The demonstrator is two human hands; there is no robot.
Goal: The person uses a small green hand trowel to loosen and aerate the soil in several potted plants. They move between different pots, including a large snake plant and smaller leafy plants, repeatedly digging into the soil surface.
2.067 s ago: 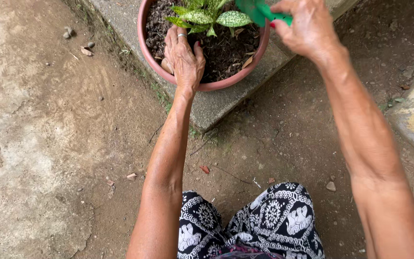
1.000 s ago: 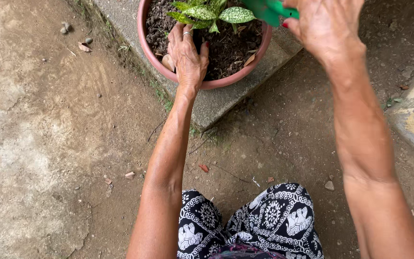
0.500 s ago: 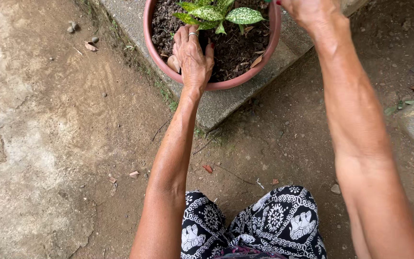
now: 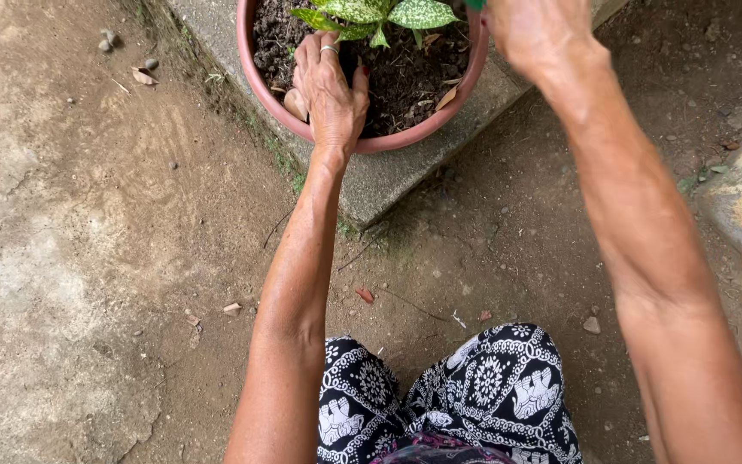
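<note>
Soil [image 4: 405,82], dark and crumbly, fills a round pink pot [image 4: 362,142] that sits on a grey stone step [image 4: 388,185] at the top of the view. A small plant [image 4: 371,15] with green, white-spotted leaves grows in the middle of the pot. The left hand [image 4: 330,90] lies flat on the soil at the near left side of the pot, and its wrist crosses over the rim. Its fingers [image 4: 311,53] are stretched out, close together, and point up toward the plant, which is just past the fingertips. A ring shows on one finger. This hand holds nothing; it only presses on the soil. The right hand [image 4: 536,33] is up at the right edge of the pot, partly cut off by the top of the picture. A tiny bit of a green thing [image 4: 475,4] peeks out beside it, but I cannot tell if the fingers are shut on it or not. So the plant lies between the two hands, and the left hand is the closer one, reaching it straight along the line of the arm. The ground [image 4: 88,258] around the step is bare brown dirt with little stones and dry leaves. At the bottom, knees in black and white patterned trousers [image 4: 474,395] show.
</note>
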